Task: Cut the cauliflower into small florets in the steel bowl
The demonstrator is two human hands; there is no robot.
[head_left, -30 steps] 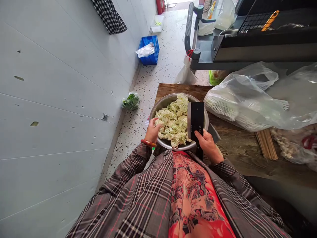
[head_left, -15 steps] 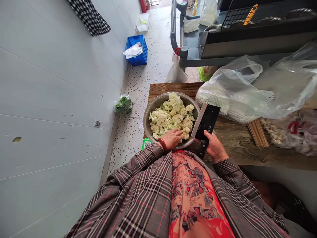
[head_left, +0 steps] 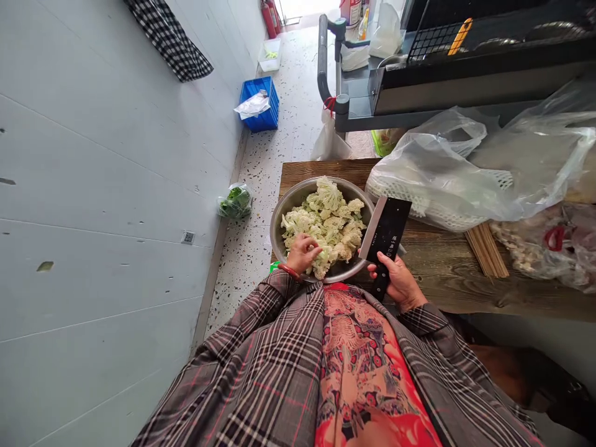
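A wide metal bowl (head_left: 276, 239) full of cut cauliflower (head_left: 328, 217) rests near the left end of a wooden table, close against my body. Over the near left part of the bowl, my left hand (head_left: 303, 252) is closed, its fingers curled and thumb drawn in at the florets. Whatever lies between those fingertips is too small or hidden to make out. My right hand (head_left: 401, 280) grips the handle of a black-bladed cleaver (head_left: 390, 226), just right of the bowl. The blade points up and away, its bright edge turned toward the bowl's rim.
On the wooden table (head_left: 437, 267), clear plastic bags (head_left: 433, 161), a bundle of wooden sticks (head_left: 487, 249) and bagged food (head_left: 559, 242) lie to the right. Beyond stands a dark metal cart (head_left: 358, 124). Bagged greens (head_left: 235, 202) and a blue crate (head_left: 267, 112) are on the floor by the wall.
My left hand has shifted left across the cauliflower, and its fingers have gone from laid out flat to curled. My right hand still holds the cleaver at nearly the same spot.
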